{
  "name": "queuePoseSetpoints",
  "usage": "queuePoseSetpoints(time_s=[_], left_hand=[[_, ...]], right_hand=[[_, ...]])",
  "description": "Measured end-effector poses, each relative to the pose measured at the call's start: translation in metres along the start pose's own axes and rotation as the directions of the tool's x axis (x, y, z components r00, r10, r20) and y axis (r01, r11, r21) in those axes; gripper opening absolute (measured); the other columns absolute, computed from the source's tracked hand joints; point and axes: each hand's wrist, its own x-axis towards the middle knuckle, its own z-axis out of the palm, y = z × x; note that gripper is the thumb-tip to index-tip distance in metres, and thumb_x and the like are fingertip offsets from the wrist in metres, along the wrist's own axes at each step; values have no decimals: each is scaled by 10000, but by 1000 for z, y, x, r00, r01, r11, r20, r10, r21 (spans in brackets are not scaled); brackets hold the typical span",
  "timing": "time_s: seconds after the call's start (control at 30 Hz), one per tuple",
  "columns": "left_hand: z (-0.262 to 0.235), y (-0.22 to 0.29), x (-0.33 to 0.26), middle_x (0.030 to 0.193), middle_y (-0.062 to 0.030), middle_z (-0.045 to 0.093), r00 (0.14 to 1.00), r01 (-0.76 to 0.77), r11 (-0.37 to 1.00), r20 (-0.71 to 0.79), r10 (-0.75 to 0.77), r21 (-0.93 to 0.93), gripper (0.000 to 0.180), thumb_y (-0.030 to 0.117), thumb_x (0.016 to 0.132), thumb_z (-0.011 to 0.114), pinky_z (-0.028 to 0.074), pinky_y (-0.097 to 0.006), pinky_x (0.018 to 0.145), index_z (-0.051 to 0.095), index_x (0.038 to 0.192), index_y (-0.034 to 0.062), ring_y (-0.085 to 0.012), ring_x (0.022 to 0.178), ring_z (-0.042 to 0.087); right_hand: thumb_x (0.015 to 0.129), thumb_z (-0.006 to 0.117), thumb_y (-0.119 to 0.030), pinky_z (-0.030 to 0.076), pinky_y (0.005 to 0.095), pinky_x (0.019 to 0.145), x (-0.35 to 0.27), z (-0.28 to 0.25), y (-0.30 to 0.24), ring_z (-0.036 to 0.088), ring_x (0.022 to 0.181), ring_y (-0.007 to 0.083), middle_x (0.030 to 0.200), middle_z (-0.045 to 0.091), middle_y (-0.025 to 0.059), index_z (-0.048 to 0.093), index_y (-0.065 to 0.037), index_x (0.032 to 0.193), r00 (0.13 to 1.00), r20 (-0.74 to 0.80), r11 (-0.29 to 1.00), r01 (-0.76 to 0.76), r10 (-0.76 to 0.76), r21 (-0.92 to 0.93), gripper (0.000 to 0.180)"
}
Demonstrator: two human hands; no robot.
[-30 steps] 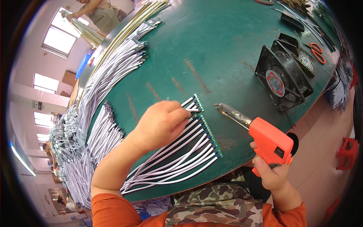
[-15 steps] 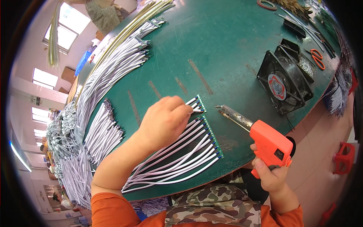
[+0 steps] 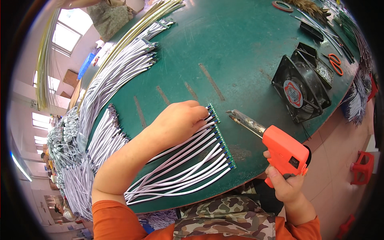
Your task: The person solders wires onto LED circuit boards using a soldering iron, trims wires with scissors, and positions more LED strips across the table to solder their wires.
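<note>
My left hand point(image 3: 182, 122) is closed in a pinch on white cables, just left of a short green circuit board strip point(image 3: 215, 113). Its fingertips are partly hidden. Directly nearer me, end to end with it, lies a longer green circuit board strip point(image 3: 226, 147). White cables point(image 3: 202, 160) with blue ends run from this one leftward across the table. In my right hand point(image 3: 286, 187) is an orange soldering gun point(image 3: 285, 149), gripped by its handle. Its tip point(image 3: 232, 113) points left, a short way right of the boards and apart from them.
Bundles of white cables point(image 3: 108, 140) are piled along the left of the green table point(image 3: 236, 44). A black fan point(image 3: 296, 90) stands at right, near orange-handled scissors point(image 3: 335, 64) and a tape roll point(image 3: 282, 6). A red stool point(image 3: 363, 168) stands on the floor.
My left hand has moved slightly right and nearer me, and the short strip has come closer to the longer one. The soldering gun shifted slightly left. At far left, hanging yellowish strands swung left.
</note>
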Motion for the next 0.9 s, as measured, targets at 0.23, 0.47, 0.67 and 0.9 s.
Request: queuePoseSetpoints(time_s=[0.23, 0.47, 0.67, 0.9], left_hand=[[-5, 10, 13, 912, -165, 669, 985, -29, 977, 172, -8, 210, 132, 129, 880, 674, 547, -471, 777, 661, 953, 20, -381, 874, 672], [-3, 25, 15, 882, -207, 669, 983, -23, 955, 179, -31, 295, 80, 60, 853, 603, 546, -501, 752, 617, 892, -9, -410, 840, 675], [2, 28, 13, 872, -207, 665, 988, 65, 957, 115, -101, 281, 79, 69, 853, 608, 540, -508, 749, 612, 895, 2, -420, 843, 668], [-3, 31, 16, 870, -205, 665, 985, 35, 964, 157, -78, 262, 74, 63, 854, 598, 539, -506, 759, 607, 890, -1, -420, 849, 668]], right_hand=[[855, 656, 50, 540, 337, 902, 3, 3, -6, 693, 977, 187, 1151, 708, 188, 550, 76, 1291, 998, -32, 998, -57, 58, 22, 449], [855, 659, 51, 538, 326, 887, 5, 0, -6, 689, 938, 164, 1167, 704, 184, 544, 74, 1306, 998, -1, 998, -57, 57, 30, 466], [897, 592, 29, 491, 241, 646, 4, 3, -6, 583, 643, 68, 1012, 706, 80, 601, 70, 1277, 999, -32, 1000, -22, 23, 22, 383], [895, 590, 31, 499, 242, 655, 3, 2, -5, 591, 664, 73, 1028, 703, 97, 589, 73, 1289, 999, -41, 997, -24, 27, 79, 396]])
